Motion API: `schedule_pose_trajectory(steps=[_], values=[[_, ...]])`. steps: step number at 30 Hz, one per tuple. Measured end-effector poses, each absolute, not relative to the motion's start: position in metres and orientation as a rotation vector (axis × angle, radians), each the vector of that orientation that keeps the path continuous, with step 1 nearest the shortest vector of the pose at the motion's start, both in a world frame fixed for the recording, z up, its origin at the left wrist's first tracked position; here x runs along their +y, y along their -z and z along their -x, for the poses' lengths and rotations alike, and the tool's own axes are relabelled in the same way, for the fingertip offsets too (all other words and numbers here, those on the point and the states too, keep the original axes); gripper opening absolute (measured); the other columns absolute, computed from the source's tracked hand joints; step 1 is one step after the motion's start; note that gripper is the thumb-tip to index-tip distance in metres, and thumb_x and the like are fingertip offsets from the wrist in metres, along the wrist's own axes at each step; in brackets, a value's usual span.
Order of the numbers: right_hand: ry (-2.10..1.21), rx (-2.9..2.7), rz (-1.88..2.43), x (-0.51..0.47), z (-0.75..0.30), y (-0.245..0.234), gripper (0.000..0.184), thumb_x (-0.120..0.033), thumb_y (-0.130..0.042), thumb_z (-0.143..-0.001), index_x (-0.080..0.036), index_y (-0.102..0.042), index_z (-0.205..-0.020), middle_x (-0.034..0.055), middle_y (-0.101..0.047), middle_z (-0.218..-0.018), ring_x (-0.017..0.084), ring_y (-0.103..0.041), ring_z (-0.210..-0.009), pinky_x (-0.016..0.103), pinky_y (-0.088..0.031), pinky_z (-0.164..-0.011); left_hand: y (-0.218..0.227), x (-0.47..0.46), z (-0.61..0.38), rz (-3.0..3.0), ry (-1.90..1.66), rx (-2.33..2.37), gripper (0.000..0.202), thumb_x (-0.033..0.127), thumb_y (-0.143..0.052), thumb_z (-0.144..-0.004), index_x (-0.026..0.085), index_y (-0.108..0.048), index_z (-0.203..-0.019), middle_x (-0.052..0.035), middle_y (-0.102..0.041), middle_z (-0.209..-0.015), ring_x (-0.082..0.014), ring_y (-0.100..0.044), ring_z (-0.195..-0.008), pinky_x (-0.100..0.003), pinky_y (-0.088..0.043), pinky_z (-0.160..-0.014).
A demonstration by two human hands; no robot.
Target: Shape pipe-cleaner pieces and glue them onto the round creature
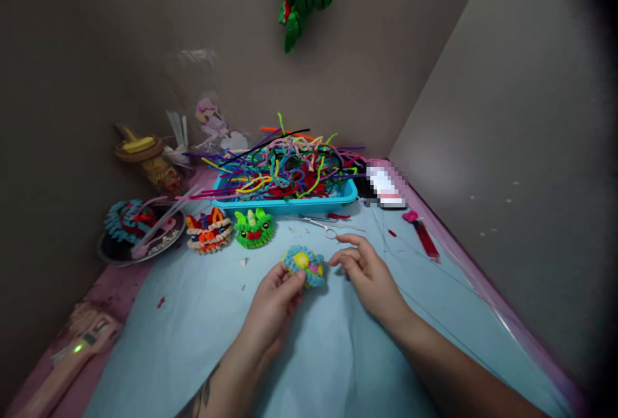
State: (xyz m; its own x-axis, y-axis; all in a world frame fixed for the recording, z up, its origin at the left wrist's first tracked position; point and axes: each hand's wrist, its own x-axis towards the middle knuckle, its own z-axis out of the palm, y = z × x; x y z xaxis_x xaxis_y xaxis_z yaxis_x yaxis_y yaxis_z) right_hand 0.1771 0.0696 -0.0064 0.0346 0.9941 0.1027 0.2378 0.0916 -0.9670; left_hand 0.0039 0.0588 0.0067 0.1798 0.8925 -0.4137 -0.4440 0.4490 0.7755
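My left hand (273, 305) pinches a small round pipe-cleaner piece (304, 265), light blue with a yellow centre and bits of pink, just above the light blue sheet (203, 315). My right hand (365, 271) hovers right beside the piece with fingers loosely apart and holds nothing I can see. Small scissors (322, 225) lie on the sheet just beyond my right fingertips.
A blue tray (290, 203) heaped with coloured pipe cleaners sits at the back. In front of it stand a green horned figure (253, 227) and an orange striped one (209, 231). A dark plate (138, 237) with pieces lies left, a glue gun (72, 357) at near left, a red tool (423, 234) right.
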Motion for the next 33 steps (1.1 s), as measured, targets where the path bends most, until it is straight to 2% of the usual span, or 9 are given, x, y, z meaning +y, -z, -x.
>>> schedule_pose_trajectory(steps=[3,7,13,18,24,33], values=[[-0.966,-1.376,1.318,0.065,-0.175,0.004,0.008,-0.026,-0.048,-0.086,-0.019,-0.048,-0.089,0.0027,-0.067,-0.075,0.013,-0.059,-0.062,0.025,-0.047,-0.058,-0.007,0.058,-0.005,-0.548,-1.016,0.986,0.02,0.027,-0.073,-0.07,0.015,-0.062,-0.082,0.0007,-0.057,-0.071,-0.009,-0.044,-0.062,-0.023,-0.031,-0.058],[-0.819,-1.496,1.335,0.059,-0.174,0.002,0.009,-0.025,-0.05,-0.085,-0.02,-0.052,-0.078,0.0016,-0.064,-0.073,0.014,-0.059,-0.065,0.024,-0.046,-0.057,-0.008,0.057,-0.006,-0.548,-1.009,0.979,0.024,0.028,-0.074,-0.069,0.015,-0.063,-0.087,-0.0007,-0.06,-0.076,-0.0102,-0.047,-0.065,-0.023,-0.032,-0.06],[-0.539,-1.708,1.275,0.054,-0.171,-0.002,0.009,-0.018,-0.051,-0.085,-0.02,-0.057,-0.079,0.0003,-0.061,-0.071,0.014,-0.058,-0.066,0.025,-0.046,-0.062,-0.01,0.053,-0.01,-0.564,-1.0,0.969,0.026,0.027,-0.074,-0.069,0.016,-0.064,-0.09,-0.0017,-0.063,-0.079,-0.0096,-0.048,-0.064,-0.022,-0.033,-0.059],[-0.481,-1.792,1.21,0.053,-0.167,0.0,0.01,-0.015,-0.051,-0.085,-0.021,-0.058,-0.081,0.0009,-0.061,-0.073,0.014,-0.059,-0.068,0.026,-0.047,-0.064,-0.007,0.051,-0.013,-0.635,-0.992,0.963,0.031,0.028,-0.074,-0.069,0.015,-0.064,-0.095,-0.0041,-0.064,-0.086,-0.0108,-0.052,-0.07,-0.021,-0.038,-0.062],[-0.471,-1.833,1.23,0.051,-0.167,0.002,0.01,-0.017,-0.05,-0.087,-0.021,-0.058,-0.083,0.001,-0.063,-0.074,0.014,-0.061,-0.068,0.025,-0.049,-0.065,-0.001,0.05,-0.015,-0.685,-1.019,0.928,0.032,0.028,-0.074,-0.069,0.015,-0.064,-0.097,-0.0067,-0.066,-0.094,-0.0159,-0.057,-0.086,-0.026,-0.042,-0.079],[-0.462,-1.857,1.213,0.053,-0.167,0.004,0.01,-0.018,-0.049,-0.088,-0.021,-0.058,-0.084,0.0013,-0.066,-0.076,0.014,-0.063,-0.068,0.023,-0.051,-0.066,0.003,0.051,-0.015,-0.718,-1.035,0.882,0.03,0.026,-0.071,-0.072,0.014,-0.062,-0.099,-0.0075,-0.066,-0.098,-0.0178,-0.057,-0.092,-0.031,-0.04,-0.088]])
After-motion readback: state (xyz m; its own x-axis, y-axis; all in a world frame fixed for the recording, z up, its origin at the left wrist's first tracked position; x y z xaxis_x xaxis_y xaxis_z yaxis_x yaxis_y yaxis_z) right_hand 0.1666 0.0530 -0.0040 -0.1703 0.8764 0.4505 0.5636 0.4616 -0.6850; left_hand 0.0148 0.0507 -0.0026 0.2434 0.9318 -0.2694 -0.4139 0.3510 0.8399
